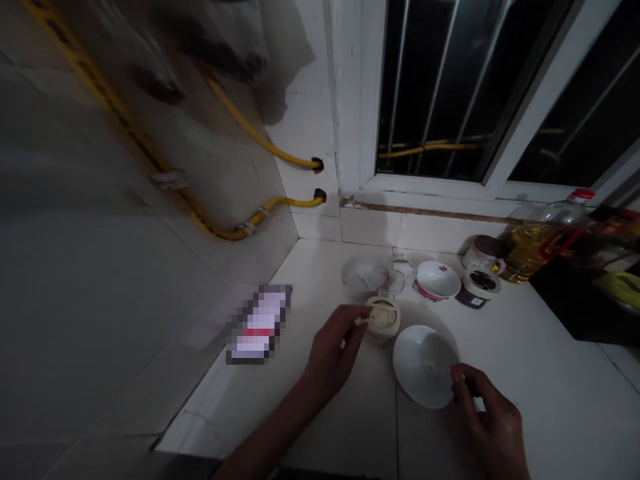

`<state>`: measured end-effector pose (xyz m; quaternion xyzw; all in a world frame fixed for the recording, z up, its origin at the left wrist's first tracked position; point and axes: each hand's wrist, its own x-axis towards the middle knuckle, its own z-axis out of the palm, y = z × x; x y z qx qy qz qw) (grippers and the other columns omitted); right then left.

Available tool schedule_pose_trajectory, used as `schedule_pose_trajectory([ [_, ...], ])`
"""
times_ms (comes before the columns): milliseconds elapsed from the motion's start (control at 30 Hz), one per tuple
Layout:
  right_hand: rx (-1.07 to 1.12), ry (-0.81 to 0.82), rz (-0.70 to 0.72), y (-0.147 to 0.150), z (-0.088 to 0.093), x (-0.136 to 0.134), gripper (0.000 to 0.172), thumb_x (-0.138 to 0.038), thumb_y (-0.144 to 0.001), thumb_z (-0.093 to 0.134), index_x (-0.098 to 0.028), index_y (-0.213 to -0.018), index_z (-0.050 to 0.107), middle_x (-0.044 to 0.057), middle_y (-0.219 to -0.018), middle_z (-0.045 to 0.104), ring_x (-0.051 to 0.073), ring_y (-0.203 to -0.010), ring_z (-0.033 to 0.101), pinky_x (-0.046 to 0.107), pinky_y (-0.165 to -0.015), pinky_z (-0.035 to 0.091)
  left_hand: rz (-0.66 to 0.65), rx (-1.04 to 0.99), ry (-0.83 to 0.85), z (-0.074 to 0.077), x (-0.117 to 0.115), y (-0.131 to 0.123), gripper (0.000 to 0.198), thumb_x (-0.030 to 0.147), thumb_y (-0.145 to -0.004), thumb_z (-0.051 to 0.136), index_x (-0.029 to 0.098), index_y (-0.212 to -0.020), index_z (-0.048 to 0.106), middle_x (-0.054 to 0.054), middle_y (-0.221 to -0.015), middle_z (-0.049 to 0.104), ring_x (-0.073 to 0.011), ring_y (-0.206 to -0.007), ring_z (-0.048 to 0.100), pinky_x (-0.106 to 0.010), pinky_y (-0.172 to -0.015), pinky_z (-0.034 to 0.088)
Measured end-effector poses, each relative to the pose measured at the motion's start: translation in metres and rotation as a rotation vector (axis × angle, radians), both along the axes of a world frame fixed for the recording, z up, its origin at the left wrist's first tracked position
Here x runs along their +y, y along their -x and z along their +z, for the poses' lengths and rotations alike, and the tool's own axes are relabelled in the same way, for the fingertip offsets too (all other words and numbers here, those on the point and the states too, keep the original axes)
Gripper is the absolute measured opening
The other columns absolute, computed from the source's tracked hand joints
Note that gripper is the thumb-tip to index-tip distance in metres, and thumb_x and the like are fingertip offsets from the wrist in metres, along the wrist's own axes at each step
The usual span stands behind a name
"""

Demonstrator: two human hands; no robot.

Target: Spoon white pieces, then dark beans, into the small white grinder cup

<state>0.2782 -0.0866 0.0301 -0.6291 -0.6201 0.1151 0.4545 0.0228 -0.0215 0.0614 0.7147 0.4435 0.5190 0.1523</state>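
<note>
My left hand (334, 352) pinches the rim of a small cream-coloured jar (384, 319) standing on the white tiled counter (540, 373). To its right lies a white bowl (423, 363). My right hand (487, 413) grips the near right edge of that bowl, fingers curled around the rim. Both forearms come in from the bottom of the view.
Behind the jar stand a clear glass (395, 280), a white bowl (361, 273), a red-patterned bowl (438, 280), two small lidded jars (480, 283) and an oil bottle (540, 243). A dark stove (580, 300) is at right. Yellow hoses (260, 217) run along the left wall under a window (450, 87).
</note>
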Motion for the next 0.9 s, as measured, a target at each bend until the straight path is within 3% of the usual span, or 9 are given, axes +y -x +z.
schedule_pose_trajectory([
  [100, -0.006, -0.03, 0.003, -0.003, -0.006, 0.004, 0.031, -0.048, -0.089, 0.056, -0.021, -0.088, 0.07, 0.005, -0.075, 0.073, 0.015, -0.055, 0.065, 0.018, -0.04, 0.05, -0.031, 0.011, -0.106, 0.017, 0.024, 0.0, 0.026, 0.016, -0.094, 0.049, 0.022, -0.118, 0.056, -0.008, -0.118, 0.06, -0.0103, -0.083, 0.065, -0.022, -0.071, 0.056],
  [200, 0.013, -0.022, -0.006, -0.002, -0.008, 0.005, 0.029, -0.046, -0.09, 0.055, -0.021, -0.087, 0.07, 0.005, -0.074, 0.072, 0.014, -0.055, 0.063, 0.017, -0.036, 0.046, -0.058, 0.115, -0.127, 0.02, 0.054, -0.002, 0.031, 0.018, -0.094, 0.049, 0.022, -0.125, 0.053, -0.012, -0.133, 0.055, -0.0206, -0.123, 0.055, -0.036, -0.096, 0.053],
  [267, 0.025, -0.011, 0.003, -0.001, -0.007, 0.004, 0.029, -0.046, -0.089, 0.056, -0.021, -0.085, 0.07, 0.005, -0.074, 0.072, 0.015, -0.055, 0.063, 0.017, -0.036, 0.044, -0.078, 0.177, -0.122, 0.016, 0.072, -0.004, 0.033, 0.02, -0.096, 0.048, 0.021, -0.128, 0.052, -0.013, -0.137, 0.053, -0.0219, -0.129, 0.051, -0.043, -0.106, 0.047],
  [400, 0.089, 0.037, -0.009, 0.002, -0.001, 0.002, 0.031, -0.049, -0.088, 0.057, -0.022, -0.085, 0.07, 0.005, -0.075, 0.071, 0.015, -0.059, 0.062, 0.017, -0.035, 0.042, -0.129, 0.242, -0.075, 0.007, 0.091, -0.004, 0.034, 0.024, -0.098, 0.045, 0.019, -0.131, 0.052, -0.012, -0.134, 0.058, -0.0208, -0.125, 0.056, -0.042, -0.105, 0.048],
  [700, 0.171, 0.115, -0.051, 0.004, 0.009, 0.007, 0.034, -0.053, -0.086, 0.058, -0.021, -0.085, 0.07, 0.006, -0.078, 0.071, 0.016, -0.064, 0.062, 0.017, -0.039, 0.044, -0.118, 0.258, -0.074, 0.012, 0.079, 0.001, 0.032, 0.023, -0.099, 0.045, 0.019, -0.129, 0.056, -0.01, -0.125, 0.066, -0.0186, -0.116, 0.063, -0.036, -0.099, 0.053],
  [900, 0.159, 0.101, -0.025, 0.003, 0.007, 0.007, 0.029, -0.048, -0.088, 0.057, -0.022, -0.086, 0.069, 0.006, -0.078, 0.069, 0.016, -0.063, 0.061, 0.017, -0.036, 0.042, -0.095, 0.307, -0.119, -0.008, 0.045, 0.011, 0.03, 0.019, -0.099, 0.045, 0.024, -0.125, 0.059, -0.009, -0.127, 0.064, -0.0175, -0.115, 0.063, -0.034, -0.096, 0.055],
])
